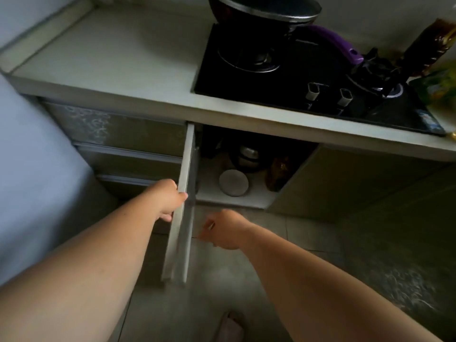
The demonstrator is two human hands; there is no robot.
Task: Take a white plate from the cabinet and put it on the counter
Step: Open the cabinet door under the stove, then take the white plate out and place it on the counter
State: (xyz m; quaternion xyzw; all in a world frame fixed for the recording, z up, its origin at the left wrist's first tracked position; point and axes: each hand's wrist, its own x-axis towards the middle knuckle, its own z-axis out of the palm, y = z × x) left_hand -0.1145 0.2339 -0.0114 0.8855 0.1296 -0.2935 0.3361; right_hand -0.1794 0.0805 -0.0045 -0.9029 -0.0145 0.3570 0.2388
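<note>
The left hand (170, 201) was closed around the edge of the door (181, 206), which stood wide open. The bare left part of the desk (111, 53) was above it, with lots of free room for a plate. The right hand (225, 229) hung just right of the door, in front of the cabinet (246, 169). It was loosely curled and held nothing. The plate (234, 182) lay flat on the cabinet floor, near the front edge. It was up and a little right of the right hand, so that hand was nearer. The plate was round, so it had no long side. A dark pot (249, 155) sat just behind it, and a brown thing (277, 172) stood to its right. The way in from the front looked open. The stove (308, 77) filled the right part of the desk.
</note>
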